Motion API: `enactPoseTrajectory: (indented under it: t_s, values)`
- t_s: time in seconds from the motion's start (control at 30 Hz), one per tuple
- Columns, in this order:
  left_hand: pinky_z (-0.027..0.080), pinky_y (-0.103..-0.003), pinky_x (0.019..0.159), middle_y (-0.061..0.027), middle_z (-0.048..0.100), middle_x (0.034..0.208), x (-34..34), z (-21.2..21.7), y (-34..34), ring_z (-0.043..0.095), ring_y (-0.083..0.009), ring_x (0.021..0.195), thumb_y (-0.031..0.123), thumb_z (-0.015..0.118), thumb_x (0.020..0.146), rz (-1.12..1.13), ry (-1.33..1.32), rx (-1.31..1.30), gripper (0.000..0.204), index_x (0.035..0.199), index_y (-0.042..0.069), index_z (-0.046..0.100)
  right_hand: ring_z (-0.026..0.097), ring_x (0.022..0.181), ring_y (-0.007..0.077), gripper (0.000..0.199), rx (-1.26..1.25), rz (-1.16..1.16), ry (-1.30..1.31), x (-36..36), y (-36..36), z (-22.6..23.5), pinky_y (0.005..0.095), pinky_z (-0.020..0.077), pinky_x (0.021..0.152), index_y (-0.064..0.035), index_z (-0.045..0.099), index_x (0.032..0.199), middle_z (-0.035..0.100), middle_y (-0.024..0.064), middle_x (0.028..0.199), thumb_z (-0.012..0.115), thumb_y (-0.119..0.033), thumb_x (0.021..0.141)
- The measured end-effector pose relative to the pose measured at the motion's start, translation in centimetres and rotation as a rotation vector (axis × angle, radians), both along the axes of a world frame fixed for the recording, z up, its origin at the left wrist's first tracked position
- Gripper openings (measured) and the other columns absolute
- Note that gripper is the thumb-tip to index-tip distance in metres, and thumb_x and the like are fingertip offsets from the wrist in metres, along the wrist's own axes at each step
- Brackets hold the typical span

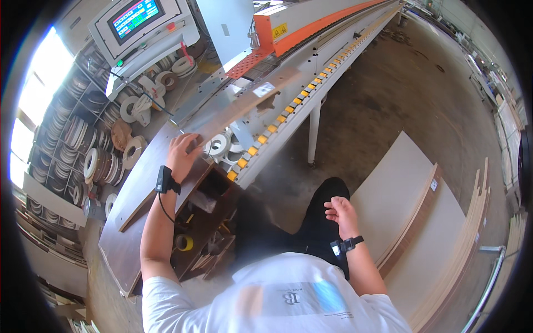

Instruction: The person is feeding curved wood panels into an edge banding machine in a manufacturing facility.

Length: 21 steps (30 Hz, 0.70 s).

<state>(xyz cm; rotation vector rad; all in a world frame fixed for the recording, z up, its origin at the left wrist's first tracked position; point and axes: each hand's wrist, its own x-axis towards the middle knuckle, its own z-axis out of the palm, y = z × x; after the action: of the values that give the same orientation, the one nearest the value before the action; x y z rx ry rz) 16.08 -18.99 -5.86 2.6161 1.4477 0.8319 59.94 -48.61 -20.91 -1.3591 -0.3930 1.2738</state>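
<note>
My left hand lies flat on the near end of a long narrow brown board, which runs up and right onto the infeed of a long edge-banding machine. The board's far end reaches the orange guard. My right hand hangs free over my right thigh with fingers loosely curled and nothing in it. Both wrists carry small black strapped devices.
A control panel with a lit screen stands at upper left. Shelves of rolled edge tape fill the left. A conveyor track with yellow pads runs diagonally. Stacked pale panels lie at right. Yellow tape roll sits below.
</note>
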Motion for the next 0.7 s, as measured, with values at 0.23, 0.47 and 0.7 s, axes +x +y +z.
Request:
enactPoseTrajectory:
  t_s: [0.23, 0.47, 0.7]
  values:
    - [0.047, -0.045, 0.109, -0.0130, 0.066, 0.136, -2.4, -3.6, 4.7, 0.058, -0.0373, 0.129, 0.022, 0.071, 0.094, 0.156, 0.088, 0.072, 0.034, 0.126, 0.009, 0.070, 0.070, 0.083, 0.0132, 0.022, -0.025, 0.079, -0.111, -0.3, 0.5, -3.0, 0.0291, 0.0584, 0.074, -0.0081, 0.066, 0.115, 0.076, 0.0086, 0.105, 0.069, -0.026, 0.103]
    - [0.054, -0.043, 0.097, -0.0063, 0.073, 0.118, 1.7, -4.2, 9.8, 0.066, -0.0308, 0.114, 0.025, 0.064, 0.096, 0.209, 0.151, 0.227, 0.021, 0.111, 0.012, 0.073, 0.068, 0.083, 0.0130, 0.019, -0.067, 0.045, -0.102, -0.1, 0.6, -2.8, 0.0292, 0.0581, 0.072, -0.0088, 0.066, 0.115, 0.075, 0.0081, 0.105, 0.066, -0.024, 0.104]
    - [0.060, -0.042, 0.079, 0.0014, 0.074, 0.105, 3.9, -3.1, 11.4, 0.069, -0.0274, 0.096, 0.019, 0.066, 0.086, 0.276, 0.168, 0.295, 0.015, 0.099, 0.019, 0.071, 0.068, 0.078, 0.0102, 0.013, -0.067, -0.068, -0.040, 0.6, 0.5, -3.8, 0.0267, 0.0588, 0.066, -0.0118, 0.067, 0.114, 0.075, 0.0062, 0.101, 0.064, -0.022, 0.107]
